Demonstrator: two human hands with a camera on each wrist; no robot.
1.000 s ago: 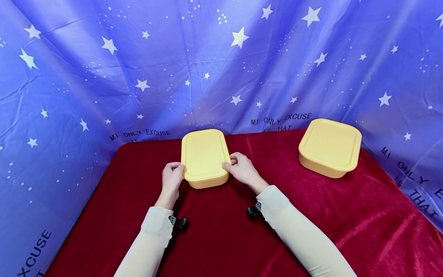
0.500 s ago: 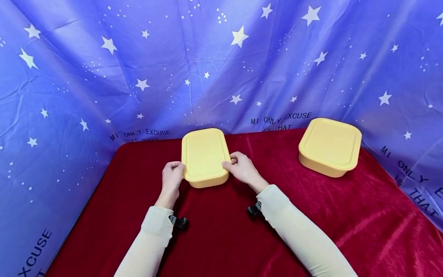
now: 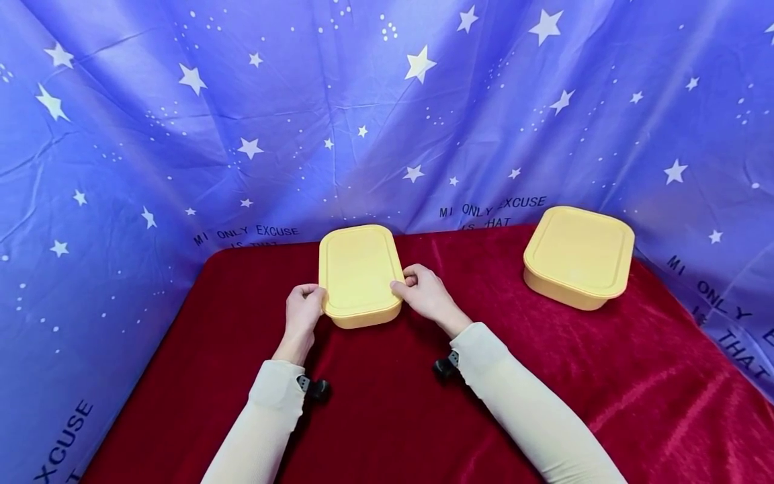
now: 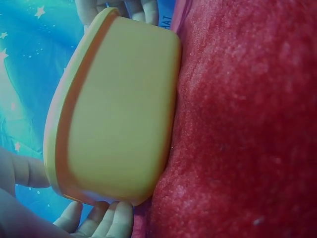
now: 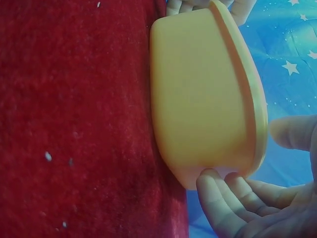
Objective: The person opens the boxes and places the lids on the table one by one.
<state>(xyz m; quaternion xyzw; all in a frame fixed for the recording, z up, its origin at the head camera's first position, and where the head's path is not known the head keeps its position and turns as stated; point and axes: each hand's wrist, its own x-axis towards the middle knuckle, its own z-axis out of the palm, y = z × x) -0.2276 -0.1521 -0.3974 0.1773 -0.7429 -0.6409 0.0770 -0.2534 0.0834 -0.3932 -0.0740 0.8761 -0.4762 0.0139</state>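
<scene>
A yellow rectangular lunch box [image 3: 359, 272] with its lid on lies on the red cloth in the middle of the head view. My left hand [image 3: 302, 310] grips its left side near the front corner. On the opposite side, my right hand [image 3: 426, 294] holds the box with the thumb at the lid's edge. Both wrist views show the box's plain front wall [image 4: 119, 104] and the lid's rim [image 5: 247, 89] seated along the top. Fingertips [image 5: 210, 183] of the right hand press the side wall below the rim. Whatever is inside the box is hidden.
A second, squarer yellow lidded box [image 3: 578, 252] stands at the far right of the red velvet cloth [image 3: 387, 417]. Behind and beside the table hangs a blue curtain [image 3: 338, 87] with white stars and black lettering.
</scene>
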